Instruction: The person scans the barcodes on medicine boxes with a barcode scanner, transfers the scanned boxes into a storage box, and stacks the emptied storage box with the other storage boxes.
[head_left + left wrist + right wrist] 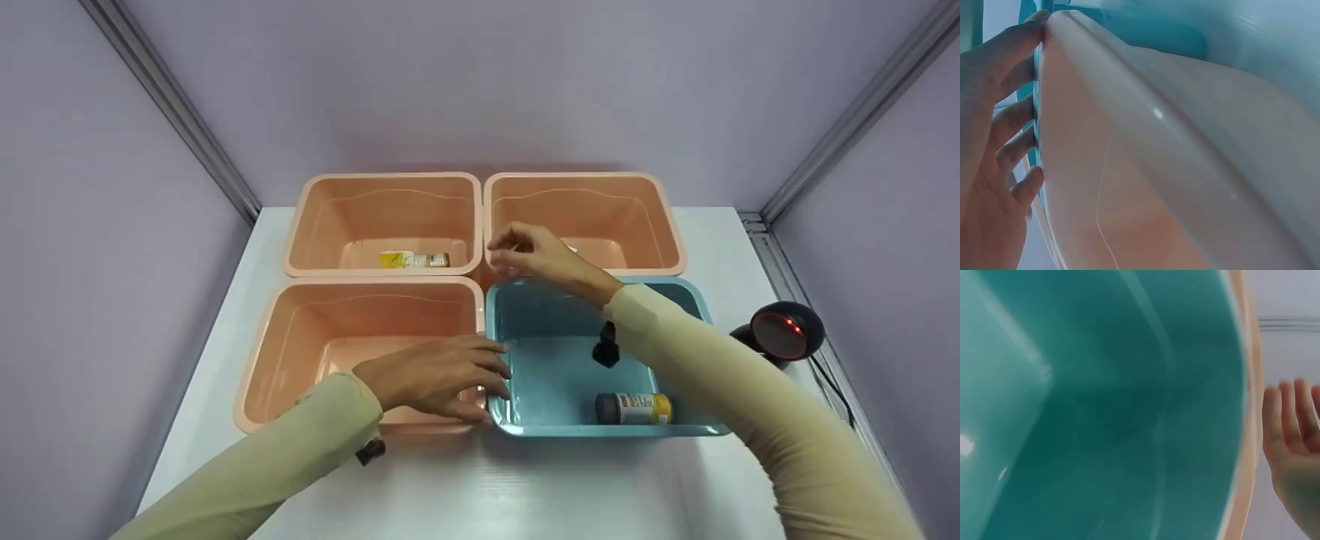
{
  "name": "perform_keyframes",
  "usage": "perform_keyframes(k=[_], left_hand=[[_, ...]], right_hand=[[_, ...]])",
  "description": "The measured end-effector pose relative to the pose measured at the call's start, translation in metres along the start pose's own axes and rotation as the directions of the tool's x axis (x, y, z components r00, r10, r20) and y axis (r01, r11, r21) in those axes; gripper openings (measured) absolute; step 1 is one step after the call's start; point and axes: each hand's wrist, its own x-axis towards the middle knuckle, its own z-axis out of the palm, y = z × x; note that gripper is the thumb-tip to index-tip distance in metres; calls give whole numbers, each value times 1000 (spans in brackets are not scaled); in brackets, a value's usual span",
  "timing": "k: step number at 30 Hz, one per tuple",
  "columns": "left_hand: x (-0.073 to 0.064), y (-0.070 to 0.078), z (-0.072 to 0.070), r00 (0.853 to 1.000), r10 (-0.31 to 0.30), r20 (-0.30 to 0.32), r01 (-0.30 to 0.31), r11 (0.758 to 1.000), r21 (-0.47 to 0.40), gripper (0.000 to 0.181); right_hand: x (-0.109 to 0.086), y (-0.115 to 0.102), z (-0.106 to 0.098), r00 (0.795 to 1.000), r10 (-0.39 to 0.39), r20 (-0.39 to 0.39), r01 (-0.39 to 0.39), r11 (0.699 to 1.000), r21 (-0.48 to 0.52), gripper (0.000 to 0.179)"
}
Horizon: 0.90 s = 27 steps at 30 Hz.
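Note:
My left hand (439, 375) is over the shared edge of the front left peach bin (300, 352) and the blue bin (600, 431). Its fingers are spread and rest along the rims, as the left wrist view also shows. Higher up, my right hand (540, 259) hovers by the near left corner of the back right peach bin (585, 180), fingers loosely bent, nothing held. Inside the blue bin a bottle (636, 409) with a dark cap and a white and yellow label lies on its side. My right forearm hides part of that bin.
In the back left peach bin (386, 178) lie a yellow and white package (397, 259) and a small labelled item (432, 260). A dark round device with red lights (784, 330) stands to the right, with a cable. Walls enclose the white table (495, 495) at the back and sides.

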Motion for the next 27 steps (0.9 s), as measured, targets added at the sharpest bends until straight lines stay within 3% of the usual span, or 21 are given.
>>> perform_keyframes(k=[2, 4, 6, 8, 10, 12, 16, 19, 25, 27], left_hand=[[1, 1, 0, 1000, -8, 9, 8, 1000, 4, 43], [1, 1, -1, 1000, -16, 18, 16, 1000, -1, 44], [1, 1, -2, 1000, -21, 23, 21, 1000, -2, 44], [1, 1, -3, 1000, -21, 20, 21, 1000, -6, 45], [0, 1, -3, 999, -28, 18, 28, 999, -16, 45], [-1, 0, -3, 999, -35, 16, 35, 999, -25, 45], [-1, -1, -2, 999, -46, 20, 47, 998, -35, 45], [-1, -1, -1, 999, -44, 24, 45, 998, -35, 45], [-1, -1, -3, 999, -24, 24, 24, 1000, 2, 44], [-2, -1, -3, 1000, -14, 17, 13, 1000, 16, 43]], right_hand=[[-20, 3, -11, 991, 44, 124, -39, 998, -40, 24], [-39, 7, -22, 951, 114, 286, -92, 992, -90, 24], [-57, 10, -32, 879, 236, 415, -185, 970, -161, 28], [-71, 15, -38, 793, 370, 484, -280, 927, -249, 33], [-83, 25, -41, 730, 474, 492, -330, 875, -354, 38], [-92, 36, -42, 693, 556, 460, -355, 818, -454, 44], [-107, 58, -40, 675, 630, 384, -342, 728, -594, 50], [-116, 69, -35, 647, 666, 372, -335, 686, -646, 52], [-127, 77, -29, 507, 768, 392, -394, 611, -687, 49], [-130, 77, -28, 474, 801, 365, -431, 573, -697, 52]])
